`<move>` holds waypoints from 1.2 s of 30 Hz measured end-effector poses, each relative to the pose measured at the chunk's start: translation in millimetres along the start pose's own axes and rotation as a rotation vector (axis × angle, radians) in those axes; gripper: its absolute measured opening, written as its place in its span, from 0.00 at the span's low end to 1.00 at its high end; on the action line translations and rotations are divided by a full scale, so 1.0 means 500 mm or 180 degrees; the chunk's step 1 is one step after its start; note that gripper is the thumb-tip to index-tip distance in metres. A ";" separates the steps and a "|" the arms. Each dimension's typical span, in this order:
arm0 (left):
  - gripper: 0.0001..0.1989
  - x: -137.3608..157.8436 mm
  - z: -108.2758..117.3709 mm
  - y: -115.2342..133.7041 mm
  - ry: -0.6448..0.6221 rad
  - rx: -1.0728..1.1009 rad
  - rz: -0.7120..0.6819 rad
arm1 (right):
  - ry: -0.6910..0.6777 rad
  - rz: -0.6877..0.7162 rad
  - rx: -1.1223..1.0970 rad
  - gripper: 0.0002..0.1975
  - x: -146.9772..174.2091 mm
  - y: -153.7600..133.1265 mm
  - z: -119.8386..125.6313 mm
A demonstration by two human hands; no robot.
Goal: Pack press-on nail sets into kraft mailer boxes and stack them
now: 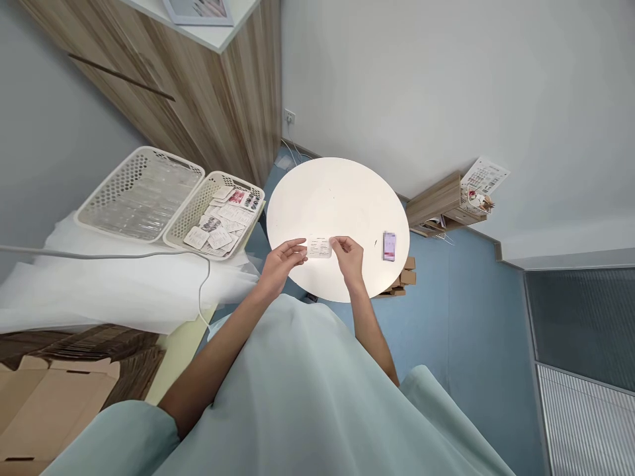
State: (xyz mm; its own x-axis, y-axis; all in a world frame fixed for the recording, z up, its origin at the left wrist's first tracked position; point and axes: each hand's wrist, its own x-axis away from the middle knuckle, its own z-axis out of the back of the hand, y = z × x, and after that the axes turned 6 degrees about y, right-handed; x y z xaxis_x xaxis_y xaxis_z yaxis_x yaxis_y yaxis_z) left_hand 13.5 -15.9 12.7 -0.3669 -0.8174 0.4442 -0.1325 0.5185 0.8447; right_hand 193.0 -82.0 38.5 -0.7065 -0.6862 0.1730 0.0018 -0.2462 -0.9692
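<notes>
A small white card (319,248) with printed lines of text is held over the round white table (337,192). My right hand (349,258) pinches its upper right corner between thumb and fingers. At the card's left edge, the thumb and fingertips of my left hand (284,263) close on the edge. On the table to the right of my hands lies a flat purple and pink item (389,246), perhaps a phone or a small packet. A few tiny dark specks show on the tabletop.
To the left, a white basket (215,176) holds many printed cards, and another (143,151) holds clear plastic packets. White sheets (124,291) and flat cardboard boxes (54,403) lie nearer. A wooden cabinet (238,99) stands behind; a small wooden shelf (434,198) is at the right wall.
</notes>
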 end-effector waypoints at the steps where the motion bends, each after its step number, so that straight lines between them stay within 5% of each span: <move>1: 0.30 -0.002 0.002 -0.001 -0.0047 0.0146 0.0087 | -0.0036 -0.0018 -0.0087 0.16 0.001 -0.001 0.001; 9: 0.35 -0.009 0.005 -0.017 -0.1520 0.1057 0.0771 | -0.0567 -0.0301 -0.0782 0.22 0.000 -0.002 -0.001; 12: 0.33 -0.009 0.002 -0.023 -0.1672 0.1103 0.0769 | -0.0739 -0.0433 -0.0848 0.24 -0.001 0.002 -0.005; 26: 0.33 -0.014 0.011 -0.007 -0.1383 0.0697 0.0420 | -0.0746 -0.0255 -0.0619 0.20 -0.004 -0.001 -0.025; 36: 0.42 -0.015 -0.004 0.008 -0.0164 -0.0422 -0.0134 | -0.0465 0.0077 -0.0110 0.20 0.007 -0.034 -0.038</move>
State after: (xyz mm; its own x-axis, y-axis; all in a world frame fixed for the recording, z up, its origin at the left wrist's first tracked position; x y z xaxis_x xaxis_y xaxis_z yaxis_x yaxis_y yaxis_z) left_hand 17.4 -8.2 13.2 -0.4108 -0.8220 0.3944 -0.0271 0.4434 0.8959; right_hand 177.3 -67.1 52.1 -0.5961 -0.7846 0.1707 -0.0087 -0.2063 -0.9784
